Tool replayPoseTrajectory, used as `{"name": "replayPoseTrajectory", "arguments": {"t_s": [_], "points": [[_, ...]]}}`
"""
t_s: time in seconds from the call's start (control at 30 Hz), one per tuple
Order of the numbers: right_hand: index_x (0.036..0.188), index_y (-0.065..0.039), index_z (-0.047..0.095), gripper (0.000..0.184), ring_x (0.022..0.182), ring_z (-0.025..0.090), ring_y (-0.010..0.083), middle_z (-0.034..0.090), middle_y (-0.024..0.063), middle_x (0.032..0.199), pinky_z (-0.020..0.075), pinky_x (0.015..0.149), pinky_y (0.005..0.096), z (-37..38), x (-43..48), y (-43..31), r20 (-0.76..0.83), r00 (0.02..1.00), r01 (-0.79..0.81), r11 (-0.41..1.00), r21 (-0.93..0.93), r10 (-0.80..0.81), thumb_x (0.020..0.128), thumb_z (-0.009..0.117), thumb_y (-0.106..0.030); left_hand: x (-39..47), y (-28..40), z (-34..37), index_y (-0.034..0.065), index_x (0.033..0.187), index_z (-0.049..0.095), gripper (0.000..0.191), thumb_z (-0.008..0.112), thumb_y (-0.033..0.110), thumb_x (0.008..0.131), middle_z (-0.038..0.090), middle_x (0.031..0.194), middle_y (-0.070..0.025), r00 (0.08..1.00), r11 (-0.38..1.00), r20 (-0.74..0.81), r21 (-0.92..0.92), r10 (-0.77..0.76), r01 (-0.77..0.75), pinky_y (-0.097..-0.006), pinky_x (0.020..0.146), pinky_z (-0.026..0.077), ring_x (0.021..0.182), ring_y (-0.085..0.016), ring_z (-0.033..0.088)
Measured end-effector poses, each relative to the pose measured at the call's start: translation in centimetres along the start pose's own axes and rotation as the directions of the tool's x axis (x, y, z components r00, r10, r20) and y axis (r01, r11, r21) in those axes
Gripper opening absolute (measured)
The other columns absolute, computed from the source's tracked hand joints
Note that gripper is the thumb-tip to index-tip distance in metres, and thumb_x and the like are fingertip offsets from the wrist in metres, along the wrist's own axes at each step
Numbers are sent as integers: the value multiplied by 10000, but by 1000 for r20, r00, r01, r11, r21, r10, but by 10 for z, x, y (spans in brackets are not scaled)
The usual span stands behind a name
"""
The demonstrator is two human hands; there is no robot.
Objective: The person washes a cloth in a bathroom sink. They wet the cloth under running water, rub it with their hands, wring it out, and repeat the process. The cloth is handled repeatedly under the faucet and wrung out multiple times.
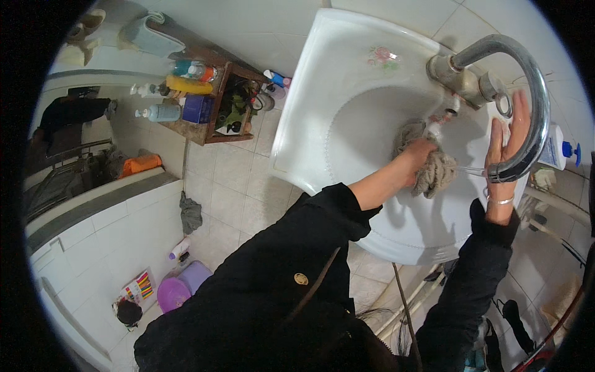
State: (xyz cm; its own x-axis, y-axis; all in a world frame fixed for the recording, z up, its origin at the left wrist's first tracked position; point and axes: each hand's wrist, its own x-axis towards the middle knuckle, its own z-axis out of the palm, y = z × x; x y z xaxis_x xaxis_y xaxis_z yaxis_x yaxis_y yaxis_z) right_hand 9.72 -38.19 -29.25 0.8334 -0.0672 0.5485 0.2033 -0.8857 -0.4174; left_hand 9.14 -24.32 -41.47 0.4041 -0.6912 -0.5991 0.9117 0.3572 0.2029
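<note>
My left hand (420,156) grips a wet, bunched grey-brown cloth (434,174) inside the white ceramic washbasin (297,125). A clear stream of water (470,170) runs from the end of the curved chrome spout (537,97) onto the cloth. At the basin's right side, my right hand (509,135) has its fingers extended beside the tap's looped lever (503,104); whether they touch it is unclear. The spout crosses in front of part of this hand, and a bracelet circles its wrist.
A wooden cabinet (207,132) with bottles and a blue box stands left of the basin. A white bottle with a blue pump (555,148) is beyond the right rim. Purple basins (173,294) lie on the tiled floor at lower left. Pipes run below the washbasin.
</note>
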Motion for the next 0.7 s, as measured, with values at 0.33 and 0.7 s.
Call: {"name": "replayPoseTrajectory", "arguments": {"t_s": [0.33, 0.7], "points": [[1275, 0, 478, 414, 1107, 531, 226, 505, 187, 1263, 472, 889, 327, 3, -43, 31, -130, 976, -170, 984, 49, 175, 894, 555, -144, 2, 4, -3, 45, 1016, 526, 207, 511, 181, 861, 616, 948, -119, 999, 991, 26, -129, 23, -20, -409, 770, 529, 859, -247, 632], [1019, 21, 564, 203, 877, 548, 389, 575, 239, 965, 438, 745, 386, 69, -113, -48, 80, 893, -447, 894, 42, 442, 859, 518, -94, -15, -5, 5, 87, 1278, 361, 367, 360, 71, 911, 524, 1133, -122, 968, 972, -89, 5, 234, -234, -396, 808, 496, 949, -243, 560]]}}
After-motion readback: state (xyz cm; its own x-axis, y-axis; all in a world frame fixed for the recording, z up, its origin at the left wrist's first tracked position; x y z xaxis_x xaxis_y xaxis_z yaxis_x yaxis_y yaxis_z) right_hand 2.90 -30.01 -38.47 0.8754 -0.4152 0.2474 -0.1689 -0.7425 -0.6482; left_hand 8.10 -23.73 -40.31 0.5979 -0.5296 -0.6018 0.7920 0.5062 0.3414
